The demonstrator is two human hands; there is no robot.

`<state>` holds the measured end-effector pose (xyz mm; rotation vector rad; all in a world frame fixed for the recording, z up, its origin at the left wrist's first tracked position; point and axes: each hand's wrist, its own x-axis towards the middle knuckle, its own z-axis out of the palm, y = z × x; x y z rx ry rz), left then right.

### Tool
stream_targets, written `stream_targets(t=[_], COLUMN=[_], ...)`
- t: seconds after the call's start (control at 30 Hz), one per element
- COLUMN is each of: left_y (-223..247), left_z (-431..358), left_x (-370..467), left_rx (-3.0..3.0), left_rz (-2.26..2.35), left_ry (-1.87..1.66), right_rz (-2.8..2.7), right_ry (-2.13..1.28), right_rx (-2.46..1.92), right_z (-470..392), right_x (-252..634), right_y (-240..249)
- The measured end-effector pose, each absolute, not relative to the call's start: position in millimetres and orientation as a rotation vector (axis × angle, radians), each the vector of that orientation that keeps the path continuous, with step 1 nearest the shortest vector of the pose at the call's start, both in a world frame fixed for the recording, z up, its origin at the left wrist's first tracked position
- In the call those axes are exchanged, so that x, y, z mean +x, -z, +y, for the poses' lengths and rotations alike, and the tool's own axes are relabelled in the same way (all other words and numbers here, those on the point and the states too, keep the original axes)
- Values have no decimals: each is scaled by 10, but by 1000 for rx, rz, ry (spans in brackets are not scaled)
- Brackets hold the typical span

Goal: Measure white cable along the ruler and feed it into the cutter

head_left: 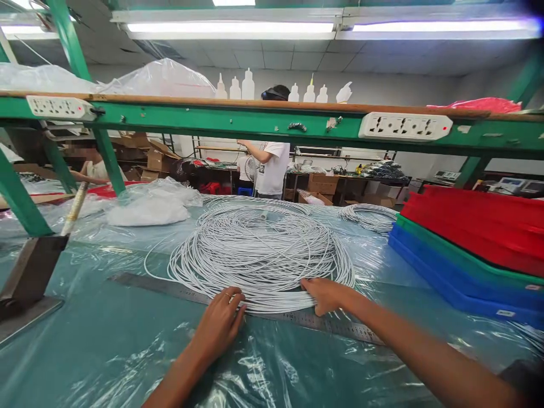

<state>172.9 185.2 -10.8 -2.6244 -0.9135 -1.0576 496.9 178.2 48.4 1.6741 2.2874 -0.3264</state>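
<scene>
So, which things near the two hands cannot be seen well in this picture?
- Left hand: fingertips hidden under the white cable coil, head view.
- Right hand: its grip cannot be made out.
- Steel ruler: middle covered by the coil; markings too small to read.
- Stacked bins: cut off by the right edge.
</scene>
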Motion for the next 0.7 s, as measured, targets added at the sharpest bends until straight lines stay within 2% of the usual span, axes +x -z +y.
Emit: stream_targets(t=[0.33, 0.7], left_y=[163, 155], left_z=[1764, 1733], left_x=[1830, 1842], left_rx=[-2779, -2807], left_rz=[-873, -838], left_ry=[1029, 1030], right_rz=[2291, 2303], right_ry=[136, 82], right_rx=[1631, 1633], right_z=[1527, 1583], right_x=[4885, 4855], right_y=[-405, -417])
